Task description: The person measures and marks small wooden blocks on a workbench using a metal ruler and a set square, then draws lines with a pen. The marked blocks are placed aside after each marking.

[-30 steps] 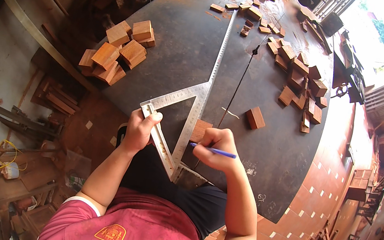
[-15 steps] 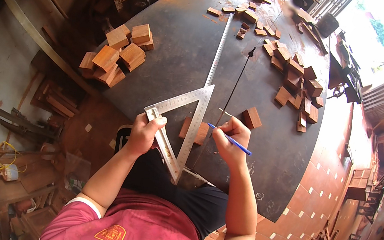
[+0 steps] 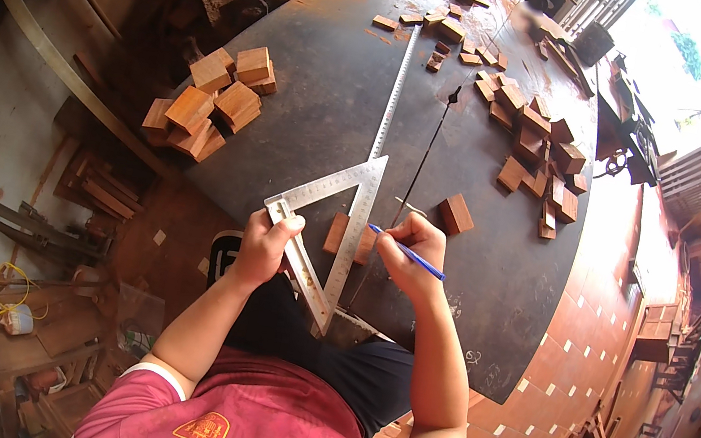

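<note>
A steel framing square (image 3: 353, 190) lies on the dark round table (image 3: 323, 97). My left hand (image 3: 263, 245) grips its short arm near the table's front edge. Under the long arm sits a small reddish wooden block (image 3: 336, 233). My right hand (image 3: 412, 251) holds a blue pen (image 3: 407, 252) with its tip against the ruler's edge at the block. Another wooden block (image 3: 456, 213) lies just beyond my right hand.
A heap of larger wooden blocks (image 3: 212, 99) sits at the table's left edge. Several small blocks (image 3: 535, 147) are scattered at the right and far side. A saw slot (image 3: 429, 151) runs across the tabletop. Wood scraps lie on the floor (image 3: 92, 189) at left.
My right hand with the pen has moved up along the ruler's edge, away from me, to the block. The left hand keeps its hold on the square.
</note>
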Action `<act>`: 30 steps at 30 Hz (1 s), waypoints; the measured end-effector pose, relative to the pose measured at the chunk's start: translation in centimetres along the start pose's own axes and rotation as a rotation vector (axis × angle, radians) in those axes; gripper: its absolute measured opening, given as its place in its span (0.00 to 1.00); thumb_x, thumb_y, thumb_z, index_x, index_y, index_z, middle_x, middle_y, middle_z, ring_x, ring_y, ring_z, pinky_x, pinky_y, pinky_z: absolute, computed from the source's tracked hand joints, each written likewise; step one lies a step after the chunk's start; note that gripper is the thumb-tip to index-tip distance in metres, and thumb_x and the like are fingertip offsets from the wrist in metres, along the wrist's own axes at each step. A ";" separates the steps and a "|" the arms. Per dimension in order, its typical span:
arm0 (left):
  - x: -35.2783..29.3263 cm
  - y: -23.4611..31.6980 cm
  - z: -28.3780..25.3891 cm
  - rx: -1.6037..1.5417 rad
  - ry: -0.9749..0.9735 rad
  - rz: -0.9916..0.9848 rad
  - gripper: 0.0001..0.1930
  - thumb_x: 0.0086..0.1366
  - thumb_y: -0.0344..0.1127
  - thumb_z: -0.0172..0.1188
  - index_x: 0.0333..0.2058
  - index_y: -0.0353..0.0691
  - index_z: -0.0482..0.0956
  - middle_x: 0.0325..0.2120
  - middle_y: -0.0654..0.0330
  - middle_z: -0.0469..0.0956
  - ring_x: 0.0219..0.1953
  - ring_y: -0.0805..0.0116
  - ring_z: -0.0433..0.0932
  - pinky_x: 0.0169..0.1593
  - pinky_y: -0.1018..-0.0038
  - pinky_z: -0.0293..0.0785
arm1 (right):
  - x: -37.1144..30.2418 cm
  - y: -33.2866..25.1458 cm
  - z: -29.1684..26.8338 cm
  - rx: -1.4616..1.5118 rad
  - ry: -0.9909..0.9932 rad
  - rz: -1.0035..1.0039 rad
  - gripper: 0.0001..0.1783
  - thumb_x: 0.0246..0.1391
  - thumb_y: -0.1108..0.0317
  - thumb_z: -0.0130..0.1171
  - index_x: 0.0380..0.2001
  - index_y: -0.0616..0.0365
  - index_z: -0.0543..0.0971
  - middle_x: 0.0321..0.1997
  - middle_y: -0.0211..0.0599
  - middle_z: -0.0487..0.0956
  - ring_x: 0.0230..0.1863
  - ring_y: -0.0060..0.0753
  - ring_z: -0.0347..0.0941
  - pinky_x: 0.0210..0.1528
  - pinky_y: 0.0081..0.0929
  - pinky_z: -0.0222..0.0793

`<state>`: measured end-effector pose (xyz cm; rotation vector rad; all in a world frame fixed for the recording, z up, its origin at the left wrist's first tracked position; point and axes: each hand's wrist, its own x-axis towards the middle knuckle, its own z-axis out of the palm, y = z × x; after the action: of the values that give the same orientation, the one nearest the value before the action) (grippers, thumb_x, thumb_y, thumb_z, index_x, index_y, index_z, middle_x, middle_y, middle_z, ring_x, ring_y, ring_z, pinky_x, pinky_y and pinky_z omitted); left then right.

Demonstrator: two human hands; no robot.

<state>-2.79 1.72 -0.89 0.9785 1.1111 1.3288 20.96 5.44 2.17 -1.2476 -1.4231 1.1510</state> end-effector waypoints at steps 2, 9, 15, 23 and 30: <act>-0.2 0.3 0.0 0.005 -0.005 -0.016 0.10 0.67 0.32 0.54 0.26 0.38 0.76 0.16 0.71 0.69 0.16 0.82 0.65 0.20 0.78 0.60 | 0.0 -0.1 0.0 -0.003 -0.005 0.005 0.12 0.45 0.77 0.63 0.17 0.62 0.70 0.22 0.28 0.74 0.25 0.12 0.66 0.26 0.19 0.62; 0.0 0.5 0.2 0.008 0.019 -0.020 0.09 0.67 0.32 0.54 0.27 0.37 0.77 0.18 0.72 0.69 0.19 0.83 0.65 0.23 0.78 0.60 | -0.1 0.7 0.2 -0.019 -0.008 -0.053 0.12 0.48 0.75 0.64 0.19 0.63 0.71 0.21 0.31 0.78 0.26 0.11 0.70 0.24 0.20 0.67; 0.1 0.5 0.2 0.013 0.024 -0.032 0.09 0.66 0.32 0.55 0.26 0.38 0.76 0.18 0.73 0.68 0.21 0.84 0.62 0.26 0.78 0.58 | -0.1 0.7 0.3 -0.028 -0.017 -0.070 0.13 0.49 0.76 0.65 0.18 0.63 0.69 0.20 0.29 0.77 0.26 0.10 0.69 0.25 0.19 0.66; 0.0 0.3 0.1 0.002 0.018 -0.040 0.09 0.65 0.33 0.55 0.25 0.40 0.74 0.17 0.68 0.71 0.17 0.81 0.67 0.22 0.79 0.62 | -0.3 0.4 0.4 -0.015 -0.018 -0.038 0.14 0.48 0.76 0.65 0.16 0.61 0.70 0.19 0.25 0.75 0.23 0.10 0.65 0.23 0.18 0.61; 0.3 0.3 0.0 0.035 0.043 -0.004 0.11 0.65 0.35 0.56 0.23 0.41 0.73 0.15 0.68 0.70 0.15 0.80 0.66 0.19 0.78 0.60 | -0.9 -1.8 -0.8 -0.161 -0.486 0.098 0.12 0.42 0.79 0.59 0.13 0.60 0.67 0.15 0.25 0.70 0.20 0.12 0.62 0.19 0.19 0.56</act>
<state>-2.82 1.99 -0.63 0.9769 1.1719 1.3366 21.54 4.55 4.06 -1.2058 -1.8565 1.5021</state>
